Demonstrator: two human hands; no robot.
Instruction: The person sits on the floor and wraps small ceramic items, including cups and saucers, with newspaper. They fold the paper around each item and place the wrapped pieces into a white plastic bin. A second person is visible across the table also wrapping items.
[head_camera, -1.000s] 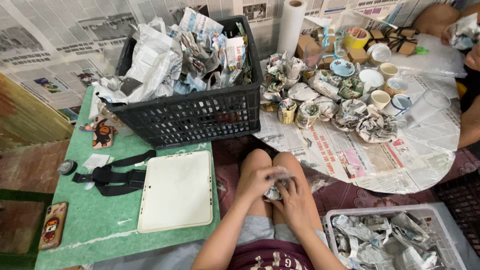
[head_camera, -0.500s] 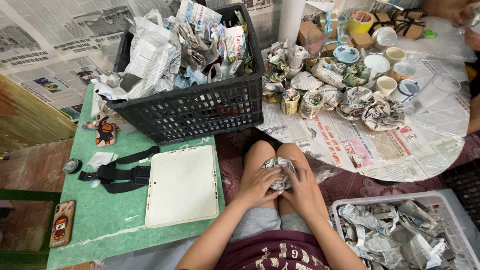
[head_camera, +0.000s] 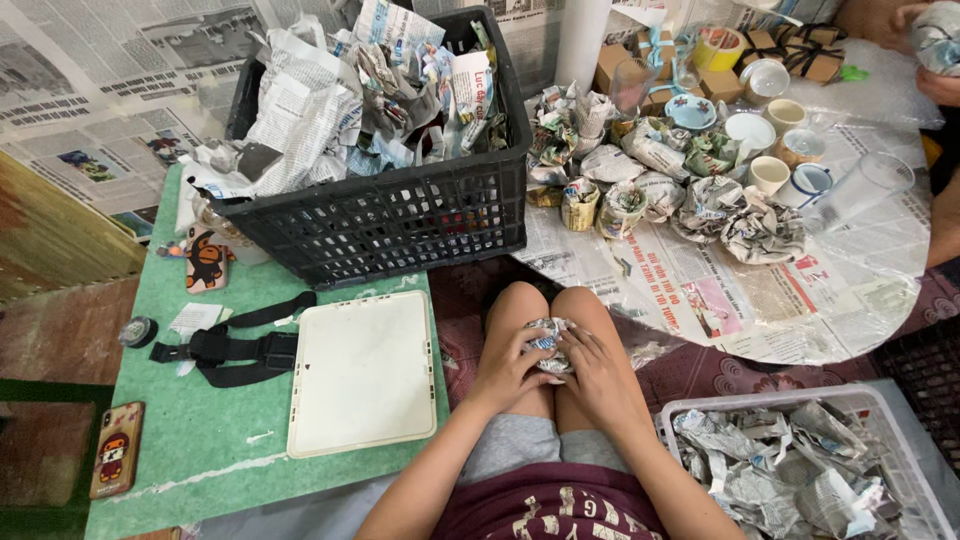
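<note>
My left hand (head_camera: 510, 368) and right hand (head_camera: 598, 368) press around one newspaper-wrapped bundle (head_camera: 547, 343) (on my knees); one black crate (head_camera: 400, 215) sits beyond them, one white tray (head_camera: 362, 372) left.

A home packing corner: newspaper-lined floor (head_camera: 90, 90), black crate (head_camera: 400, 215) of wrappings, newspaper-wrapped cups (head_camera: 690, 195)

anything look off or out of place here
Nothing looks damaged or spilled. Both hands, left hand and right hand, hold a newspaper-wrapped item on the knees. The black crate overflows with crumpled newspaper, some hanging over its left rim. The wrapped bundles sit in a loose pile on the table.
</note>
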